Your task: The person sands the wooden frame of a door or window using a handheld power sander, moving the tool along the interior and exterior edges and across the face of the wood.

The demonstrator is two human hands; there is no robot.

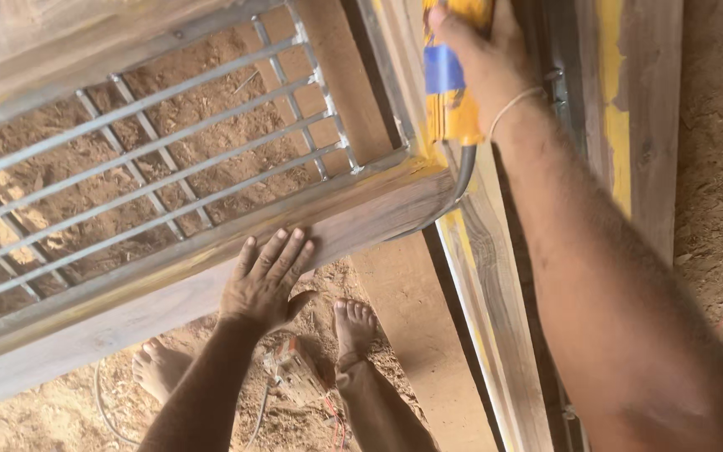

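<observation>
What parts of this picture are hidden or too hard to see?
- Yellow power tool, head view: its top is cut off by the picture's upper edge, and the right hand covers much of its body.
- Tool's working end: hidden between the hand and the wooden window frame.
- Small tool on the sandy ground: blurred and partly behind the left hand and forearm; its kind cannot be told.

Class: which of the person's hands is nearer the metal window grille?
Left. The left hand presses flat on the wooden frame just below the metal grille; the right hand grips a yellow tool beyond the grille's corner.
</observation>
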